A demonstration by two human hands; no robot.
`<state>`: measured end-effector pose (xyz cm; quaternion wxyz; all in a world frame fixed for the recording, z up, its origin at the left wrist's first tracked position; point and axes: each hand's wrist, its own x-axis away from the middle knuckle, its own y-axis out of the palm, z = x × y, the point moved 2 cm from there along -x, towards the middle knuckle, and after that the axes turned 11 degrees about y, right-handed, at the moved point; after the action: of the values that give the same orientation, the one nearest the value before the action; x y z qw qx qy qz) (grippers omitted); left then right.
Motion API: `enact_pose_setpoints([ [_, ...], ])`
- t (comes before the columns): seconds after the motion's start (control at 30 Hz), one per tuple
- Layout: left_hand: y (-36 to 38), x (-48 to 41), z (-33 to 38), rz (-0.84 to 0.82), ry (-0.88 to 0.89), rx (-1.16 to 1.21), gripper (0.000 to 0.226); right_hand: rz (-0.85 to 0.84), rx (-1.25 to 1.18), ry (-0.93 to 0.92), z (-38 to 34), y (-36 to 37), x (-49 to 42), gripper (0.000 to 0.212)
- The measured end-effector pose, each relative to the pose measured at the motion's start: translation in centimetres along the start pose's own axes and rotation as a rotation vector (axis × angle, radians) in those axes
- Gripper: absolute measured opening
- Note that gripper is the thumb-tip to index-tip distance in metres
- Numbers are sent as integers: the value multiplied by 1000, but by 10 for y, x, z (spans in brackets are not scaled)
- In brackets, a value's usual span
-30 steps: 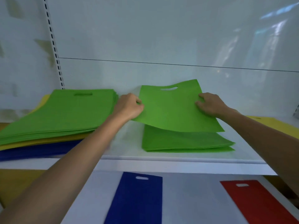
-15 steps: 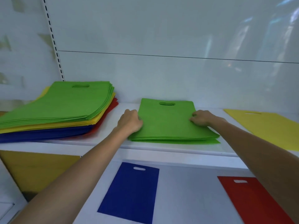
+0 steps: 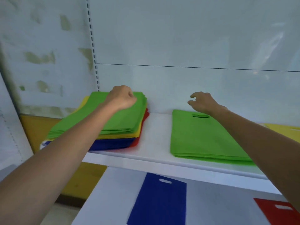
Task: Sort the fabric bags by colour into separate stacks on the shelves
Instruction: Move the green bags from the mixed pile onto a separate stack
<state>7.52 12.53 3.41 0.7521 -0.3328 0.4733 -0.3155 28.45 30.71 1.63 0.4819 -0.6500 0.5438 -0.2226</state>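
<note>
four colours have a place already, as far as i see: a green stack point(image 3: 203, 137) on the upper shelf point(image 3: 154, 154), a yellow bag point(image 3: 285, 129) at the right edge of the same shelf, and on the lower shelf point(image 3: 211, 200) one blue bag point(image 3: 159, 202) and one red bag point(image 3: 279, 211). these sorted piles are thin. most of the work is left: the mixed pile point(image 3: 129, 119) at the left of the upper shelf is thick, w/ green layers on top, then yellow, blue and red under.

left hand point(image 3: 121, 99) is on the far top part of the mixed pile, fingers curled in. the view is blurry there, so i cannot tell if it pinches a bag or only rests. right hand point(image 3: 203, 102) hovers over the far end of the green stack, fingers loosely bent, and holds nothing.

i judge the top green layers go to the green stack first, then the other colours.
</note>
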Motion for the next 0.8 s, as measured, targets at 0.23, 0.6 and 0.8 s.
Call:
enact_pose_setpoints([
  [0.23, -43, 23, -120, -48, -139, -27, 14, -6, 11, -94, -118, 44, 10, 40],
  [0.6, -43, 40, -215, -260, -253, -69, 41, -178, 138, 50, -180, 118, 37, 33],
  [0.8, -40, 42, -217, -67, -251, 16, 34, -120, -261, 296, -165, 124, 39, 45],
])
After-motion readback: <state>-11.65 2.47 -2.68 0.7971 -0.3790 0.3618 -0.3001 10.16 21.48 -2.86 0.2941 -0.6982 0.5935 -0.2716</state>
